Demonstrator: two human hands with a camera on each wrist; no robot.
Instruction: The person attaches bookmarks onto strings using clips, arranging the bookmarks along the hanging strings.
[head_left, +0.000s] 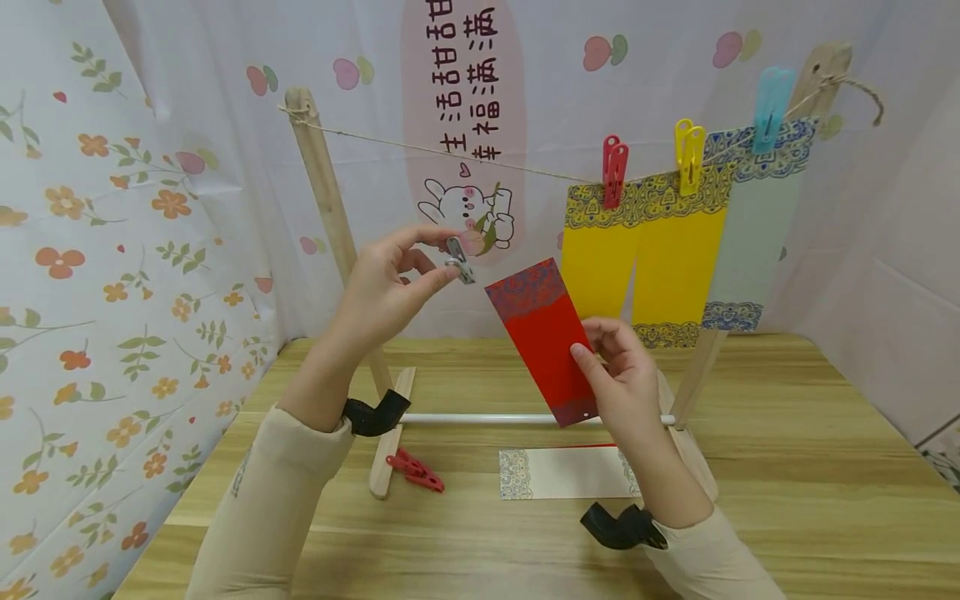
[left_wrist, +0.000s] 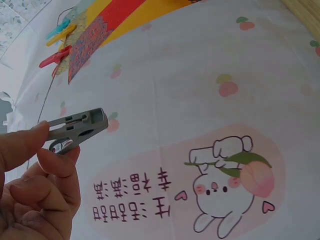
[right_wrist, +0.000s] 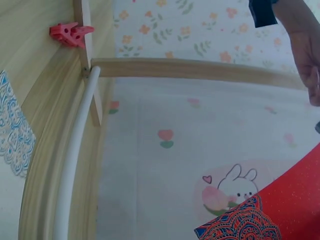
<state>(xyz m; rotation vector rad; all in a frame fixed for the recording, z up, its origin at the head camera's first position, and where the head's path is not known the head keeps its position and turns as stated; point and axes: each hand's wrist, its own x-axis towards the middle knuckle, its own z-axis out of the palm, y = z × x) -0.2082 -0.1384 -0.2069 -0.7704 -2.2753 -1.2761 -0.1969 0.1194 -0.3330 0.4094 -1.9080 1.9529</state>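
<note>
My left hand (head_left: 386,287) pinches a grey clothespin (head_left: 460,260) between thumb and forefinger, below the string. In the left wrist view the clothespin (left_wrist: 80,125) points away from the fingertips. My right hand (head_left: 626,375) holds a red envelope (head_left: 543,337) with a patterned blue-and-red band at each end, thumb on its front and fingers behind. The envelope tilts, its upper end leaning left toward the clothespin with a small gap between them. In the right wrist view the envelope (right_wrist: 300,200) fills the lower right corner, and the right hand is out of sight.
A string (head_left: 435,150) runs between two wooden posts. Red (head_left: 615,171), yellow (head_left: 690,158) and blue (head_left: 771,108) clothespins hold two yellow envelopes (head_left: 678,267) and a pale one (head_left: 753,242) on it. On the table lie red clothespins (head_left: 415,470) and a cream envelope (head_left: 573,473) overlapping something red.
</note>
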